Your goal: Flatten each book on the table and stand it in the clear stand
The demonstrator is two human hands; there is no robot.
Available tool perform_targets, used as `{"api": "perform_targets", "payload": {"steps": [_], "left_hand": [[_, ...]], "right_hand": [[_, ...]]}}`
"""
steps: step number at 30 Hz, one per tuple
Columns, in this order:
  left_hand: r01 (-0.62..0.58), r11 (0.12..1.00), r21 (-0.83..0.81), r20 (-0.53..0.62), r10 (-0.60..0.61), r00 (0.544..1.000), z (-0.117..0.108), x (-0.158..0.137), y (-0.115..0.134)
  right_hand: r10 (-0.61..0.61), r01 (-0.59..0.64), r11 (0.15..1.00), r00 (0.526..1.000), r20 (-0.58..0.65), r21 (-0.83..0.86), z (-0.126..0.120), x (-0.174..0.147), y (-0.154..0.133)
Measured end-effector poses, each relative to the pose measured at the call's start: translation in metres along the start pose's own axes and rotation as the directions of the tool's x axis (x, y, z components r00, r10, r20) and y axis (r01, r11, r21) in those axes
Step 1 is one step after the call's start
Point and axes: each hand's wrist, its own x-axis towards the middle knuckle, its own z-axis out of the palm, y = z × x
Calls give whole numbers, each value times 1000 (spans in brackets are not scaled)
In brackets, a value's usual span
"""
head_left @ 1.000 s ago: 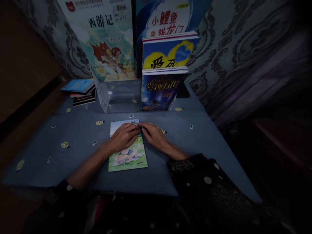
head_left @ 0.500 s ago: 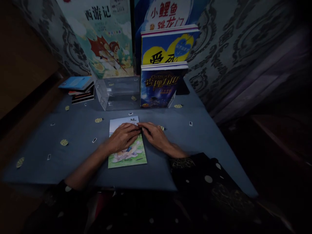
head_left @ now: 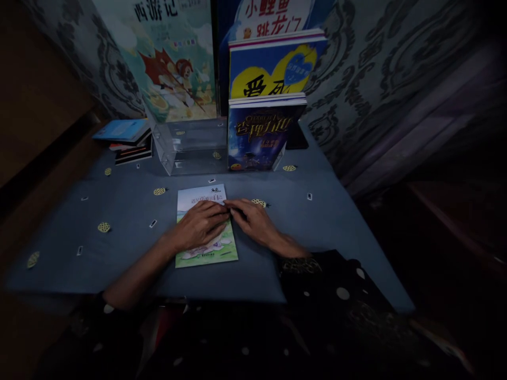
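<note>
A thin picture book (head_left: 206,257) with a pale blue and green cover lies flat on the table, its cover facing up. My left hand (head_left: 203,226) rests across the middle of the cover, fingers stretched out toward the right edge. At that edge my right hand (head_left: 255,224) has its thumb and fingers drawn together against the book, its palm over the tablecloth. The fingertips of both hands meet there. Part of the cover's title and picture is hidden under the left hand.
A clear acrylic stand (head_left: 190,168) behind the book holds several upright books, including a dark blue one (head_left: 259,140) and a blue and yellow one (head_left: 273,66). A small stack of books (head_left: 122,132) lies at the back left. Blue tablecloth (head_left: 317,237) covers the table.
The view has tilted slightly downward, so everything sits a little higher. My left hand has shifted slightly, uncovering more of the title; the right fingertips stay at the book's edge.
</note>
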Motion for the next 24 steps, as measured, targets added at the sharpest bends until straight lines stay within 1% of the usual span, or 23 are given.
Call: {"api": "perform_targets", "payload": {"steps": [4, 7, 11, 15, 19, 24], "left_hand": [[21, 1000, 0, 25, -21, 999, -2, -2, 7], [25, 1000, 1, 84, -25, 996, -3, -10, 17], [31, 995, 91, 172, -46, 984, -2, -24, 31], [29, 985, 169, 232, -68, 970, 0, -29, 37], [48, 976, 213, 230, -98, 968, 0, -24, 33], [71, 974, 216, 198, -115, 973, 0, -18, 23]], "right_hand": [[11, -11, 1000, 1000, -16, 4, 1, -3, -3], [20, -20, 1000, 1000, -22, 2, 1, -6, -7], [13, -12, 999, 999, -33, 30, 0, -9, -10], [16, -15, 999, 999, -33, 29, 0, -8, -9], [15, -15, 1000, 1000, 10, 27, 0, 1, -7], [34, -35, 999, 999, 42, 34, -2, 14, -3]]}}
